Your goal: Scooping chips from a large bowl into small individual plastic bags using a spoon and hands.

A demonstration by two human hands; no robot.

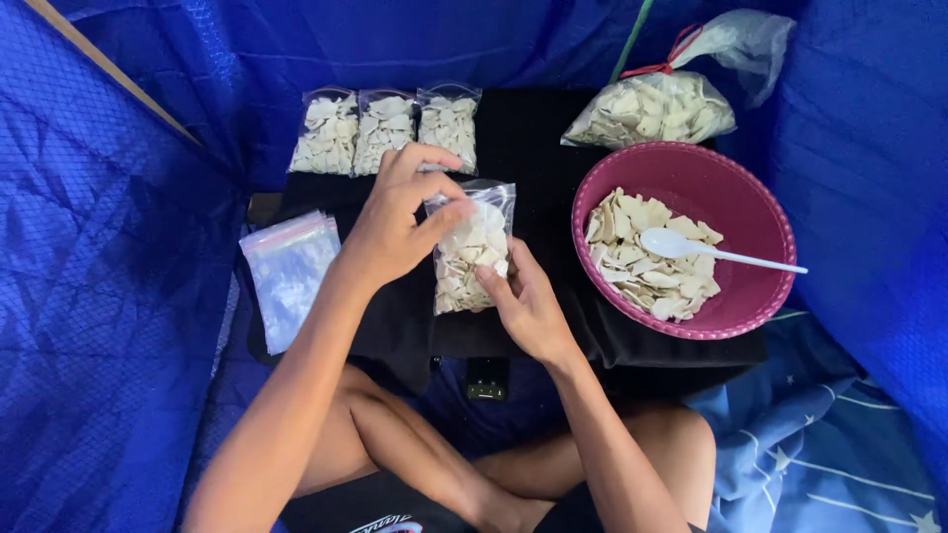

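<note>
Both hands gripped a small clear plastic bag of pale chips (470, 259) over the black counter (533, 148), the left hand (395, 222) pinching its top, the right hand (528, 306) clasping its lower edge. A round pink plastic bowl (736, 188) of chips with a white plastic spoon (691, 247) sat just to the right.

Filled zip bag (472, 259) between both hands

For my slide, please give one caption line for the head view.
Both hands hold a small clear bag of pale chips beside a pink bowl.
</note>
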